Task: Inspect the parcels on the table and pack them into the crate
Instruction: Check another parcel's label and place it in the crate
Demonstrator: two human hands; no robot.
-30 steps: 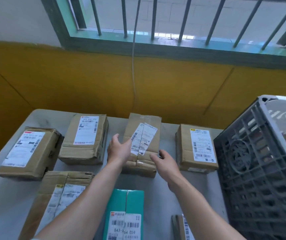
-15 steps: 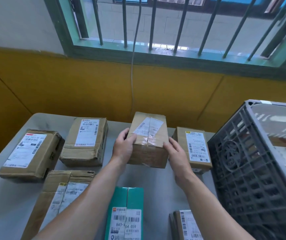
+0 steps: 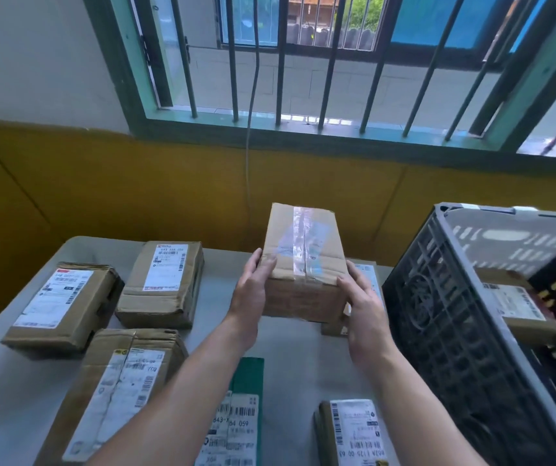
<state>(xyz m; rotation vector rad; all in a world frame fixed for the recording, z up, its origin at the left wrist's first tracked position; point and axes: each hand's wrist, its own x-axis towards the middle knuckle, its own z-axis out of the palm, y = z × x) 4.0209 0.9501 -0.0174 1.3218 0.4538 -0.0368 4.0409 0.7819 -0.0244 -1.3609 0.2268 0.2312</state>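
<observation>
A brown cardboard parcel (image 3: 303, 260) with clear tape down its top is held up above the grey table (image 3: 296, 358), tilted toward me. My left hand (image 3: 253, 287) grips its left side and my right hand (image 3: 360, 307) grips its right side. The dark grey plastic crate (image 3: 451, 331) stands at the right, with a labelled parcel (image 3: 512, 307) lying inside it. A parcel (image 3: 367, 280) behind my right hand is mostly hidden.
Several labelled brown parcels lie on the table's left: one far left (image 3: 61, 304), one at the back (image 3: 164, 280), one nearer (image 3: 118, 388). A green parcel (image 3: 243, 408) and a small brown one (image 3: 354, 432) lie at the front. A yellow wall and barred window are behind.
Both hands closed on the middle parcel and lifted it off the table. It has been turned over, so its label no longer faces up and the taped side shows.
</observation>
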